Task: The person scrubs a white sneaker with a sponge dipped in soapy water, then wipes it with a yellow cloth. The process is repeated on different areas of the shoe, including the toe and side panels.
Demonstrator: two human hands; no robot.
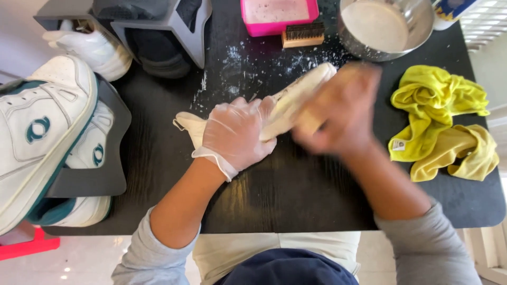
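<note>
- Near the table's middle, the gloved left hand is pressing down, fingers curled over a pale insole lying diagonally.
- The bare right hand is blurring with motion over the insole; its finger grip cannot be told.
- Scrubbing looks underway: foam flecks are dotting the far side.
- Yellow cloths are lying unused at the right edge.
- White sneakers are waiting at the left edge.
- A metal bowl and brush are sitting along the far edge.

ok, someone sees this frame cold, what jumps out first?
Centre of the black table: the left hand, in a clear glove, pins down a pale insole, while the bare right hand is a motion blur over its far end. At the left edge, big white sneakers with teal trim sit on grey racks. On the right lies a crumpled yellow cloth, with a steel bowl of milky liquid at the top.
</note>
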